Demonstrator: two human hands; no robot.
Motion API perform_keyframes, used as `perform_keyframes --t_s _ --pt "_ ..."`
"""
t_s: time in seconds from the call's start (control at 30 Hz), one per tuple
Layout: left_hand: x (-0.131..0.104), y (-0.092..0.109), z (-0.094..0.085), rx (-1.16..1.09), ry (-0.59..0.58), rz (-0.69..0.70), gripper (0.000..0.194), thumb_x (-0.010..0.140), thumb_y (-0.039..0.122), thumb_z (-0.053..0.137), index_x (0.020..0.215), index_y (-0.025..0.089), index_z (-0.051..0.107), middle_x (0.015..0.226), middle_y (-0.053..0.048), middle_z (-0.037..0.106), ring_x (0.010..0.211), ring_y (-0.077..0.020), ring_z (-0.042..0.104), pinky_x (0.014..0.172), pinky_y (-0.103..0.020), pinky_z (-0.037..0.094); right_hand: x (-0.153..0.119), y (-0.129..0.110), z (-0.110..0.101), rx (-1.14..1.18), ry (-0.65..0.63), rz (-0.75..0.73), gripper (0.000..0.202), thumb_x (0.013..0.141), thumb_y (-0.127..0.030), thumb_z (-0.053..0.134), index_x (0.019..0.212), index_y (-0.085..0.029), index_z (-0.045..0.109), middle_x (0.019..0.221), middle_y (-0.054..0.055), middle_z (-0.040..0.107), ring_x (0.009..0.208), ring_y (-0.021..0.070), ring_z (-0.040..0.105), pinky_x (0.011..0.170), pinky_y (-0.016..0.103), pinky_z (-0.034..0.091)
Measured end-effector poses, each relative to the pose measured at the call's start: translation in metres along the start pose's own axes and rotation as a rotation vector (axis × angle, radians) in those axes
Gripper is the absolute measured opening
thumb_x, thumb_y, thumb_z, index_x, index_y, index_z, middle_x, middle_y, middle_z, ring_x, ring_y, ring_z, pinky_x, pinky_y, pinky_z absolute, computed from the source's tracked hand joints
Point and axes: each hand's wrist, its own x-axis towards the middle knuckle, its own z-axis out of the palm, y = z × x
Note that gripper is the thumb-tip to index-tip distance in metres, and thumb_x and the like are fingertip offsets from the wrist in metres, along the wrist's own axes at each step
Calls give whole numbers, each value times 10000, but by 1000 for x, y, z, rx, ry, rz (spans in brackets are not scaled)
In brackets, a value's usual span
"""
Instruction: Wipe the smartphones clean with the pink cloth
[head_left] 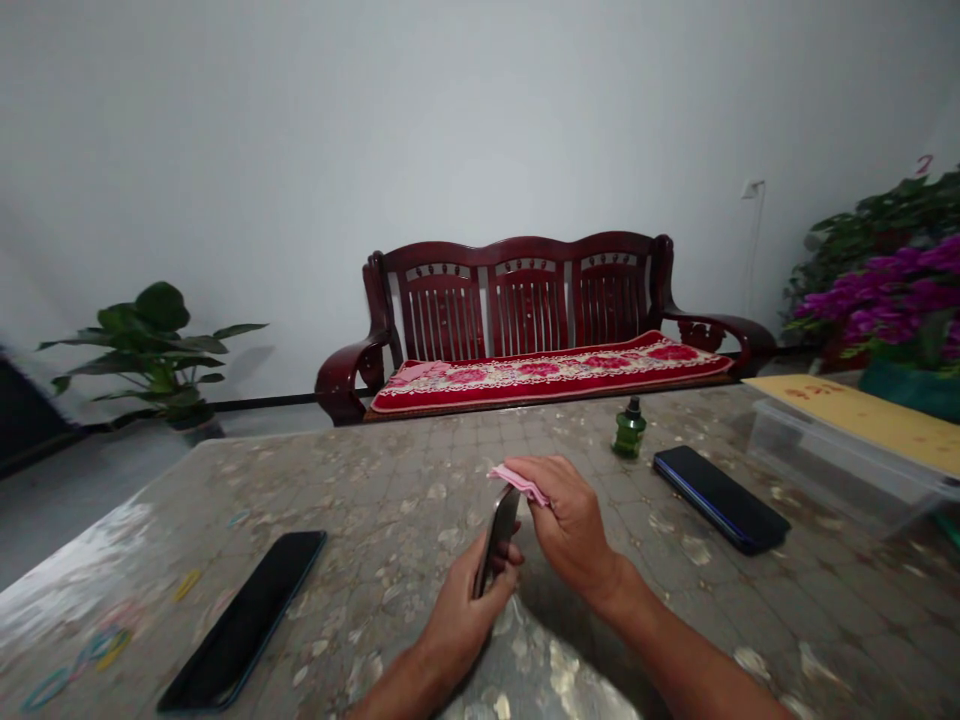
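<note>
My left hand (466, 598) is wrapped round the lower part of a smartphone (498, 535), which it holds up on edge above the table. My right hand (568, 515) pinches a folded pink cloth (519, 484) and has it against the phone's top edge. Part of the cloth is hidden under the right fingers. To the left a second smartphone (247, 620) lies flat with its dark screen up. On the right side lies a third dark phone (718, 498), and close by stands a small green bottle (628, 430) with a black cap.
Several coloured rubber bands (94, 650) lie on the patterned tablecloth (390, 550) at the left. A clear plastic box (832, 465) with a yellow lid sits at the right, near purple flowers (892, 295). Beyond the table is a wooden bench (525, 300).
</note>
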Motion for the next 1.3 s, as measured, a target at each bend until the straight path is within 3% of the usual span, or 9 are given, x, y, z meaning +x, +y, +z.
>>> perform_keyframes --t_s 0.3,0.5,0.67,0.77,0.83,0.93,1.07,1.17,1.3 --pt "-4 16 14 -158 -28 -258 452 726 592 713 859 180 581 632 44 523 580 -118 472 556 -243 340 -1 7 2 -47 -44 -14 441 841 -63 479 1158 -254 719 1050 34 755 955 217 646 858 370 497" --pt "-7 25 16 -207 -71 -384 389 724 527 687 869 199 537 596 57 523 526 -113 473 519 -233 363 -3 11 3 -40 -50 1 471 849 -54 467 1189 -268 712 1053 28 756 950 209 653 841 354 508" --pt "-6 25 14 -206 -29 -379 375 720 481 716 925 195 588 568 85 477 502 -105 446 496 -219 318 -3 13 4 -2 -90 21 452 856 -56 476 1166 -268 728 1074 25 759 973 204 661 857 343 510" --pt "-4 22 12 -171 19 -351 459 719 480 740 1046 172 645 655 51 574 597 -141 534 567 -240 374 -3 15 4 3 -113 60 452 849 -56 467 1144 -264 739 1071 23 760 984 202 665 864 334 508" --pt "-3 19 11 -168 50 -306 517 737 487 740 1132 163 656 852 -15 688 805 -202 626 727 -280 445 -4 16 4 2 -119 86 456 841 -53 463 1138 -257 741 1067 22 760 985 199 666 868 327 506" --pt "-2 16 11 -184 89 -251 552 762 532 735 1168 166 658 1039 -65 710 995 -247 624 852 -308 444 -4 16 4 9 -121 85 452 837 -55 464 1134 -254 741 1076 21 758 997 198 661 883 325 501" --pt "-6 15 13 -216 55 -349 591 789 715 636 1012 169 673 744 -10 639 654 -163 553 599 -259 396 -4 15 4 8 -117 61 439 850 -59 470 1138 -256 736 1086 21 756 1000 199 656 883 325 499" --pt "-9 17 15 -287 62 -459 692 763 829 552 850 152 664 654 -12 608 567 -131 512 562 -241 377 -4 13 5 -19 -127 46 442 854 -53 466 1144 -257 730 1086 23 755 994 200 651 883 332 495" --pt "-10 22 17 -511 -38 -678 832 808 866 423 845 81 696 665 -96 660 536 -147 577 556 -249 413 -3 12 4 -36 -166 53 444 864 -62 461 1163 -259 723 1111 26 749 1009 206 643 902 345 484"
